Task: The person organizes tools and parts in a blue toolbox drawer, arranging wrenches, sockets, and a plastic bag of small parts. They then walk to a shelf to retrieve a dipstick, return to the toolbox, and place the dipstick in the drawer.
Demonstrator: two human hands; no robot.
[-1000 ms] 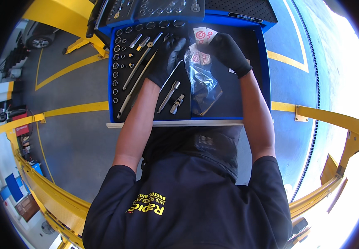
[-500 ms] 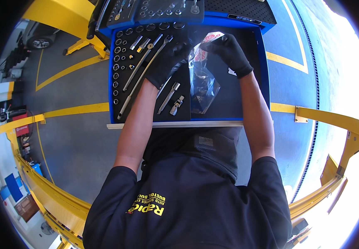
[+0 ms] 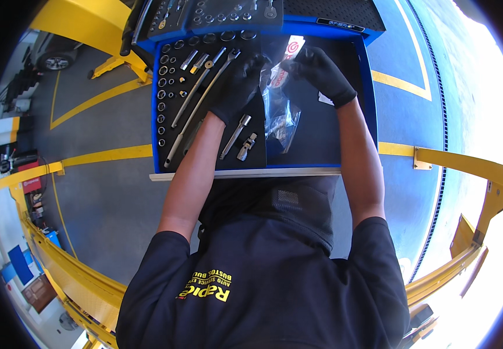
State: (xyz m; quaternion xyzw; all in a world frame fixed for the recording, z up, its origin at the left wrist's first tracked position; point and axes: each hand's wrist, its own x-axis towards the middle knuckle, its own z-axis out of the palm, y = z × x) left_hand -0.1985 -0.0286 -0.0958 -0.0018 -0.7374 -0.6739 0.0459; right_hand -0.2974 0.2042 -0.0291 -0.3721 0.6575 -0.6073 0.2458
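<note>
A clear plastic bag [image 3: 280, 119] hangs between my two black-gloved hands over an open blue drawer. My left hand [image 3: 244, 81] pinches its upper left edge. On the other side my right hand [image 3: 321, 72] has closed fingers by a white paper label with red print [image 3: 291, 53], at the top of the bag. The exact grip of the fingertips is partly hidden. Below my left hand lie an extension bar [image 3: 237, 136] and a universal joint [image 3: 246, 148]. Long chrome handles [image 3: 196, 100] pass beside my left wrist, and my forearm covers part of the tools.
Rows of sockets [image 3: 161, 95] fill the drawer's left side. A small white scrap [image 3: 325, 99] lies near my right wrist. The blue drawer [image 3: 371, 125] belongs to a tool cabinet with a tool tray [image 3: 225, 16] on top. Yellow lift arms [image 3: 461, 166] stand at both sides.
The label has turned more upright between my hands. The bag has bunched up and its lower end has shifted left and up. My left hand has moved slightly.
</note>
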